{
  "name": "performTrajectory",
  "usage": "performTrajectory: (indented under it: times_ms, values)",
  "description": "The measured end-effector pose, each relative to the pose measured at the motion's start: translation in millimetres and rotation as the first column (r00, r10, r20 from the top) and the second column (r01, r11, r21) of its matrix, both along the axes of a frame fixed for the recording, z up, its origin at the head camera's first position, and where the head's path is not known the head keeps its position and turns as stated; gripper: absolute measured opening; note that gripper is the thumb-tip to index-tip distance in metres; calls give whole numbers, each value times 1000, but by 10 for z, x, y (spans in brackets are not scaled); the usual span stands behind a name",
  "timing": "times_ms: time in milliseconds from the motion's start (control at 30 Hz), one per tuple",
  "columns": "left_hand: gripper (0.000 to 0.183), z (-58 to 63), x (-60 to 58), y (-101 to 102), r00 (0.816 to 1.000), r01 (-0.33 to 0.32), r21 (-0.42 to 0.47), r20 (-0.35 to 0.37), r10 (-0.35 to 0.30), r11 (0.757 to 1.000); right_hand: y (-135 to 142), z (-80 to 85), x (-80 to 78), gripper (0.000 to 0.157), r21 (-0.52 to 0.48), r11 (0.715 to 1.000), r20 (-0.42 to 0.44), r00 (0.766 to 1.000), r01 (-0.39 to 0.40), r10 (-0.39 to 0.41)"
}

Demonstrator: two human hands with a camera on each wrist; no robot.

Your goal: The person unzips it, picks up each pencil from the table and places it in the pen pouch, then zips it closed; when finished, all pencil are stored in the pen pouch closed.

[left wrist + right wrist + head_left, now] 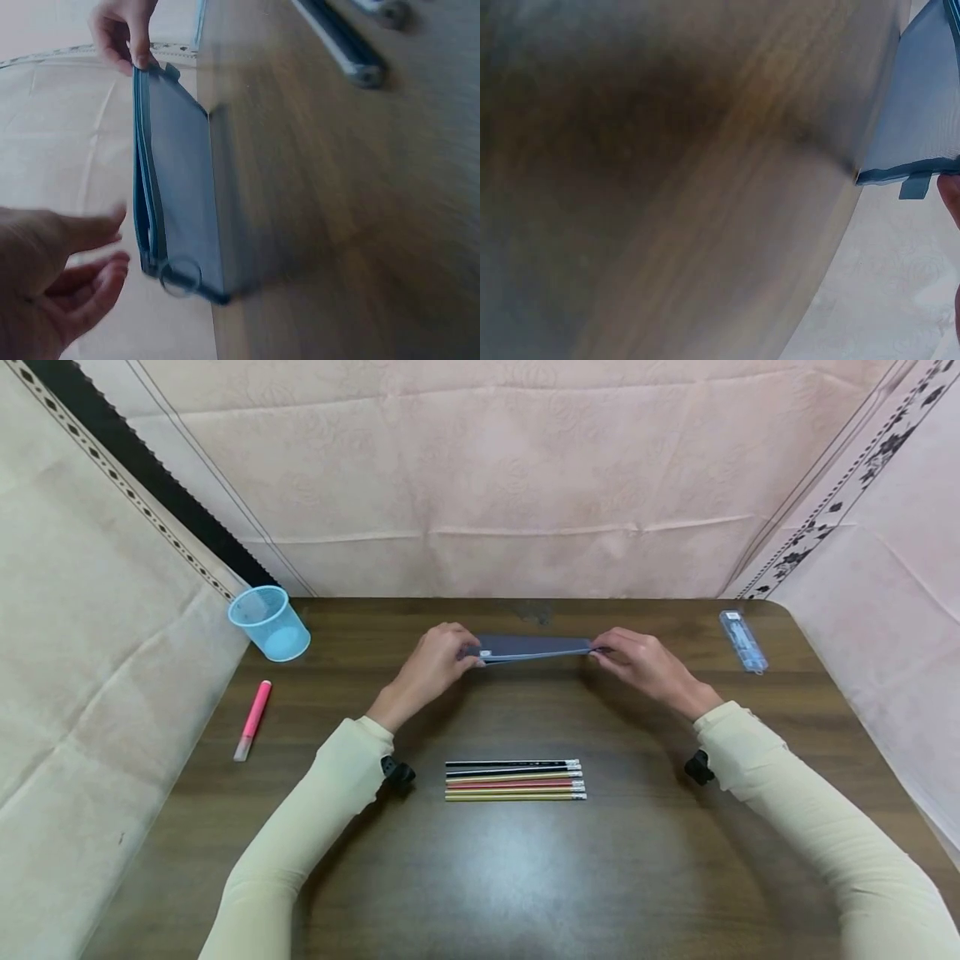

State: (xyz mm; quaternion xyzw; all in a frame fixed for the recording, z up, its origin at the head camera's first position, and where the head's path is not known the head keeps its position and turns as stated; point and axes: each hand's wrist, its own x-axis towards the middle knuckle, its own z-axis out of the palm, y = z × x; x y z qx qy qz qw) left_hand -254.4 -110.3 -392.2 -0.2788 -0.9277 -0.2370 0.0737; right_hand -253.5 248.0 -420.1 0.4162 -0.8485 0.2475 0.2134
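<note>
Pouch [536, 647], dark blue and held edge-up, is straight beyond the row of pencils [516, 784], near the far edge of the bench [517, 877]. Right hand [647, 662], beyond and right of the pencils, has its grip clamped on the pouch's right end. Left hand [437, 660], beyond and left of the pencils, is just beside the other end; the left-wrist view shows that grip with thumb and fingers apart. Room for moving spreads between pencils and pouch, and again on the near side of the pencils. Sleeved forearms [300, 827] flank the pencils on both sides. Patterned cloth [525, 477] rises past the far edge, beyond the pencils. A pink marker [257, 714] lies well left of the pencils, a blue cup [279, 627] beyond it; a slim blue pack [742, 642] lies far right and beyond them.
</note>
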Motion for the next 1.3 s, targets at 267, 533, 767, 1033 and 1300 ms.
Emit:
performTrajectory:
  times_ms: [267,533,767,1033,1300]
  values:
    - [29,-13,-121,193,984,152,-71,102,-144,986,-52,-27,12,23,5,1000,12,1000,-26,26]
    - [17,-34,-141,219,975,142,13,172,-142,990,-30,-54,-15,24,18,997,-24,997,-71,72]
    - [17,-17,-147,227,986,120,19,117,-122,993,-9,-47,-5,30,61,996,22,997,-72,70]
    - [16,-25,-155,249,992,95,13,78,-95,995,-381,96,249,37,22,999,-47,998,39,-38]
    - [18,-78,-153,279,991,98,18,85,-100,995,-1030,205,777,9,260,959,300,953,-116,34]
